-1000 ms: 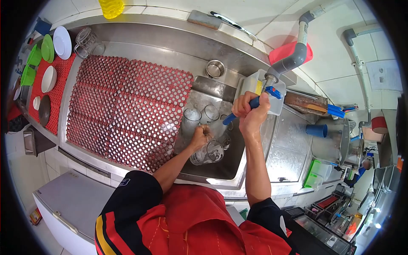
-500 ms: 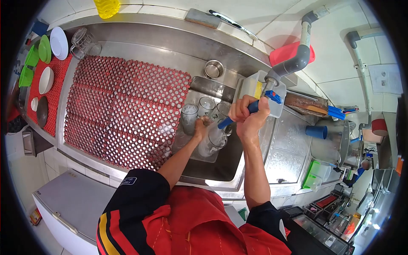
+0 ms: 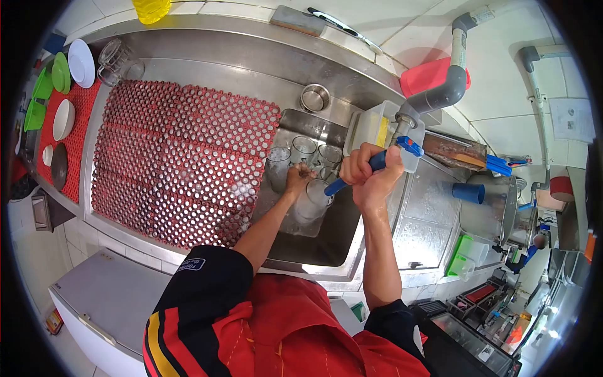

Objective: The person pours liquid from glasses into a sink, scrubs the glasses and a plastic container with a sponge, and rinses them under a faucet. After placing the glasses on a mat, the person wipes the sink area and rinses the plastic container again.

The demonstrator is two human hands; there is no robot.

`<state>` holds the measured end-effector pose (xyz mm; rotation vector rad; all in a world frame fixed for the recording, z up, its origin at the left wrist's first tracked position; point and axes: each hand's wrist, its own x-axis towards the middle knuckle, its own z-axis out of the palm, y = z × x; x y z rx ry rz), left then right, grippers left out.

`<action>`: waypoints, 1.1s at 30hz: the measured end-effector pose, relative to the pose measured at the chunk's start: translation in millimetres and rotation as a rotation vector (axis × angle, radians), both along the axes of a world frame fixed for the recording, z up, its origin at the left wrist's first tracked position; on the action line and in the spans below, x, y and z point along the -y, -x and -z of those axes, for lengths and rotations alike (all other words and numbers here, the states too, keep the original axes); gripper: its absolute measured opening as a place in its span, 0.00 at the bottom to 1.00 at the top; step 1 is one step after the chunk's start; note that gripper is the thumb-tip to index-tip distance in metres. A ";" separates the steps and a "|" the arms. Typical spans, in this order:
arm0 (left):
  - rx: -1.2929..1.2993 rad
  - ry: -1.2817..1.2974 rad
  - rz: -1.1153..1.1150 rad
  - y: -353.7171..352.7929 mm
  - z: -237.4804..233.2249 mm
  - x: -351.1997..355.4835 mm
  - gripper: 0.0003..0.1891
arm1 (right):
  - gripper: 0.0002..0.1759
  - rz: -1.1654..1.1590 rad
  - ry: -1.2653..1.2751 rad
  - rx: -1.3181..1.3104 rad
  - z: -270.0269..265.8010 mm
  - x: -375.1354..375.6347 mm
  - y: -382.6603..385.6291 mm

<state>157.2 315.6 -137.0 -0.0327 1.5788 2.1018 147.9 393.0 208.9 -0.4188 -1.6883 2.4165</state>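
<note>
Over the sink [image 3: 336, 242], my right hand [image 3: 372, 179] is wrapped round a blue hose [image 3: 336, 186] below the tap. The hose end is at the mouth of a glass mug [image 3: 309, 210]. My left hand [image 3: 299, 180] is closed at the far side of this mug, seemingly on its handle, which its fingers mostly hide. Just beyond that hand stand other glass mugs: one on the left [image 3: 278, 168], one in the middle [image 3: 304, 149] and one on the right [image 3: 329, 155].
A red perforated mat [image 3: 182, 163] covers the counter to the left. Behind the sink sit a small metal bowl [image 3: 315, 98] and a clear plastic container [image 3: 370, 129]. A grey pipe [image 3: 440, 93] with a blue-handled tap [image 3: 409, 146] juts over the right side.
My left hand has shifted slightly with the mug, and the mug's mouth now meets the hose end. My right hand still grips the hose. The whole view has shifted a little.
</note>
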 end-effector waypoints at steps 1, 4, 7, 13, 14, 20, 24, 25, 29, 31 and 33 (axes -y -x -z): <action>0.020 0.025 0.016 1.3 -3.6 0.9 0.13 | 0.36 0.000 -0.011 -0.002 0.3 -0.9 0.2; 0.049 0.085 0.052 2.2 -9.0 3.3 0.13 | 0.36 0.013 -0.054 0.000 1.2 -2.3 -0.3; 0.150 0.005 0.030 3.1 -8.5 4.1 0.13 | 0.36 0.022 -0.087 -0.003 2.1 -3.9 -0.9; 0.484 -0.197 -0.068 -0.6 -24.4 8.0 0.13 | 0.36 0.032 -0.104 -0.016 5.0 -4.6 -0.4; 0.521 -0.220 -0.066 -0.4 -25.4 9.7 0.13 | 0.36 0.033 -0.104 -0.024 6.0 -4.7 0.3; 0.420 -0.382 -0.090 -14.3 -12.4 17.6 0.12 | 0.35 0.047 -0.124 -0.005 7.2 -6.1 -1.0; 0.562 -0.637 -0.105 -19.5 -12.2 25.4 0.07 | 0.35 0.044 -0.143 -0.003 6.1 -7.9 -1.5; 0.512 -0.665 -0.063 -22.1 -0.5 26.6 0.06 | 0.35 0.044 -0.146 -0.006 6.5 -8.2 -1.8; 0.597 -0.887 0.004 -26.9 7.2 33.7 0.06 | 0.35 0.047 -0.144 -0.004 6.6 -8.9 -2.4; 0.681 -0.901 0.008 -28.1 1.3 37.2 0.07 | 0.35 0.045 -0.141 -0.008 7.1 -8.7 -1.7; 0.666 -0.761 0.032 -28.8 -7.0 39.8 0.07 | 0.35 0.045 -0.132 -0.010 8.5 -8.6 -1.8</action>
